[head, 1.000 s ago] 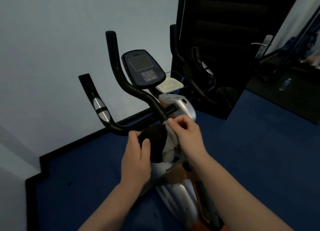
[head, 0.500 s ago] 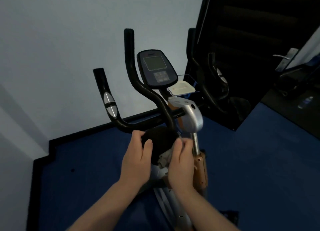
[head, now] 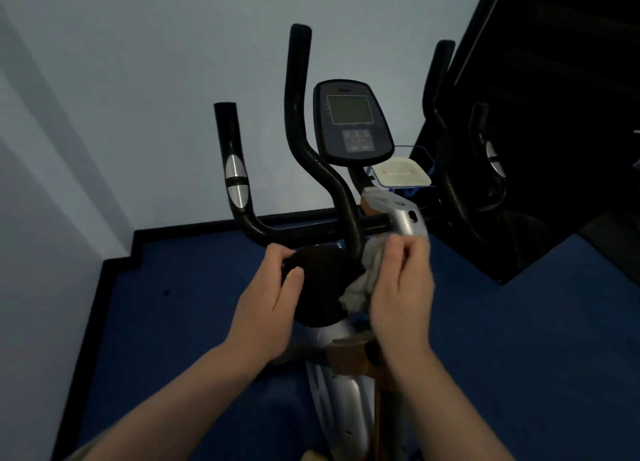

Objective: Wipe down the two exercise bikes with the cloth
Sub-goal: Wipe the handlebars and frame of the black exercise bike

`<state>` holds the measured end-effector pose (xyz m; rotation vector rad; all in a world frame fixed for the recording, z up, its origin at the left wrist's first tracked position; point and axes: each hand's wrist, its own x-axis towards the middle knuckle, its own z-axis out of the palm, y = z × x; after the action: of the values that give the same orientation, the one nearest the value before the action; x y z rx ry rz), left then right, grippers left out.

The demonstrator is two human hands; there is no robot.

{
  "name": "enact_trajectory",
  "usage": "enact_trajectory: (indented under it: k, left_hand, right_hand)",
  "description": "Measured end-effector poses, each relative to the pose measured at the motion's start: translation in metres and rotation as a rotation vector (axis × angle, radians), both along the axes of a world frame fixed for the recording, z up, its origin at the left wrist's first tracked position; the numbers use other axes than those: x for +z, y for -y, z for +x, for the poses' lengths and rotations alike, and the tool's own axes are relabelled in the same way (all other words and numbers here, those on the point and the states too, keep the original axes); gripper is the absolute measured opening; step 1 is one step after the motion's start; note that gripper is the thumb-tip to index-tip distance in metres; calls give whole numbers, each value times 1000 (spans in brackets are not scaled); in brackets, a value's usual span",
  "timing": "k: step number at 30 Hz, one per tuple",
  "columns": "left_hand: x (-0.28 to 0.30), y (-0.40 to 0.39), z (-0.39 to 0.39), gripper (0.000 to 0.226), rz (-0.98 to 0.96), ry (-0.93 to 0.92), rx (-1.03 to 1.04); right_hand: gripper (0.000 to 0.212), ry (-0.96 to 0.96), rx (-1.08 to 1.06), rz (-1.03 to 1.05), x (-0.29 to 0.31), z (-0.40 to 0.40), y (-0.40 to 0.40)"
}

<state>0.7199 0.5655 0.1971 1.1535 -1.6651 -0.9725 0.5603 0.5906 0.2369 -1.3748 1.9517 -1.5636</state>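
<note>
An exercise bike (head: 346, 384) with a silver frame stands in front of me, its black handlebars (head: 298, 232) curving up on both sides of a dark console (head: 351, 123). My left hand (head: 266, 304) grips a round black knob (head: 320, 287) below the handlebar. My right hand (head: 401, 287) holds a crumpled light grey cloth (head: 363, 280) against the silver stem (head: 401, 214), just right of the knob. Only one bike is in view.
A pale wall rises behind the bike and blue carpet (head: 173, 339) covers the floor. A clear holder with a cream tray (head: 401, 175) sits right of the console. A dark mirror or door panel (head: 540, 131) stands at the right.
My right hand has moved the cloth up from below the knob to the silver stem. My left hand has stayed on the black knob. My view has shifted closer and to the left.
</note>
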Motion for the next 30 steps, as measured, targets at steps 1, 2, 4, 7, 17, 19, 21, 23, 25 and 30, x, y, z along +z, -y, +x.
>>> enact_trajectory:
  k: [1,2,4,7,17,19,21,23,25,30]
  left_hand:
    - [0,-1,-1,23,7,-15,3]
    - [1,-2,-2,24,14,-32,7]
    - [2,-3,-4,26,22,-63,12]
    - [1,-3,-5,26,23,-74,20]
    - [-2,-5,-12,18,30,-81,122]
    - [-3,-6,-13,19,37,-91,135]
    - [-3,-8,-12,21,55,-88,137]
    - [-1,-9,-12,22,65,-87,133]
    - [-1,-8,-13,19,75,-115,124]
    - [-6,-12,-17,27,47,-159,166]
  right_hand:
    - [23,-63,55,9,10,-5,9]
    - [23,-142,125,44,19,-6,18]
    - [27,-365,255,156,28,-3,33]
    - [25,-514,325,245,18,8,31]
    - [29,-922,390,338,24,22,56]
    - [26,-926,433,281,19,15,50]
    - [25,-852,473,265,16,2,40]
    - [24,-903,488,294,18,6,49]
    - [23,-1007,479,328,21,21,63]
    - [29,-773,589,270,16,-1,48]
